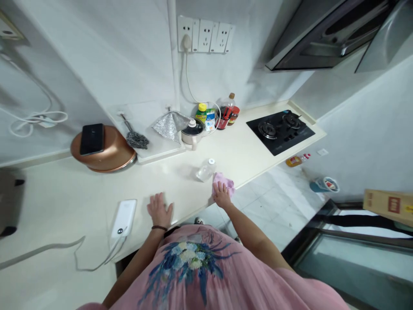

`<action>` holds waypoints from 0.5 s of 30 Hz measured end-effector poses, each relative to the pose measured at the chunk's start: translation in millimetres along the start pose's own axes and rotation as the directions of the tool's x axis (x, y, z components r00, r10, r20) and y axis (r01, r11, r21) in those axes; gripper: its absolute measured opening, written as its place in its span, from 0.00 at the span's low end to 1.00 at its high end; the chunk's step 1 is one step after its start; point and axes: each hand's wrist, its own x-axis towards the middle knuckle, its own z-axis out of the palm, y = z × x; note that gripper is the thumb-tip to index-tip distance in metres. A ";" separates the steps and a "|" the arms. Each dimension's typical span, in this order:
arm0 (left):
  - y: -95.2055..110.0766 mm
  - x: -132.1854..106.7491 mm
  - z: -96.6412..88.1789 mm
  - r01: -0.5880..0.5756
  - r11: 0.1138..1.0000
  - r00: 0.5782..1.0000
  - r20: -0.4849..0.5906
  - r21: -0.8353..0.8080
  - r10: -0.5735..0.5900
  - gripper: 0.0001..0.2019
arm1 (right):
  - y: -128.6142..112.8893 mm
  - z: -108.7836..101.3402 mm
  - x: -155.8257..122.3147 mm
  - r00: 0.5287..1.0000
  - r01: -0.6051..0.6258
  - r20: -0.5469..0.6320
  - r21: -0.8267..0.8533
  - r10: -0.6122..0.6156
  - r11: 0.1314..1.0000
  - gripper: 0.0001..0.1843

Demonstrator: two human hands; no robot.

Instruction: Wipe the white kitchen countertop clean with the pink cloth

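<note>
My left hand point(159, 210) lies flat on the cream countertop point(74, 198), fingers spread and holding nothing. My right hand point(221, 194) presses down on a pink cloth point(225, 181) near the counter's front edge, with its fingers resting on top of the cloth. A small clear bottle point(205, 170) with a white cap lies on its side just left of the cloth. A white power bank point(124, 218) with a cable sits to the left of my left hand.
A copper pot point(108, 154) with a black phone point(92, 138) on it stands at the left. A steel scrubber point(137, 139), foil, a small white pot point(191, 132) and sauce bottles point(226, 114) line the wall. A black gas hob point(280, 130) sits at the right.
</note>
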 end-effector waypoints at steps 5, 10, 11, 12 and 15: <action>-27.2 23.8 -31.8 0.394 0.916 0.905 -0.205 0.078 -0.372 0.43 | 18.0 -5.8 -3.3 0.990 0.141 0.023 -0.040 -0.140 0.989 0.41; -80.0 35.0 -57.4 0.644 0.749 0.765 -0.162 0.156 -0.624 0.45 | 31.3 -9.8 -0.5 0.974 0.227 0.023 -0.025 -0.226 0.974 0.39; -86.2 34.5 -59.3 0.652 0.739 0.758 -0.166 0.169 -0.631 0.42 | 32.9 -9.9 0.0 0.973 0.231 0.024 -0.022 -0.231 0.973 0.39; -90.0 33.7 -60.6 0.657 0.732 0.753 -0.170 0.181 -0.635 0.40 | 34.1 -9.8 0.5 0.972 0.234 0.028 -0.019 -0.233 0.972 0.39; -88.1 33.2 -62.3 0.676 0.704 0.736 -0.147 0.219 -0.661 0.39 | 36.4 -9.0 2.0 0.970 0.239 0.035 -0.022 -0.239 0.971 0.39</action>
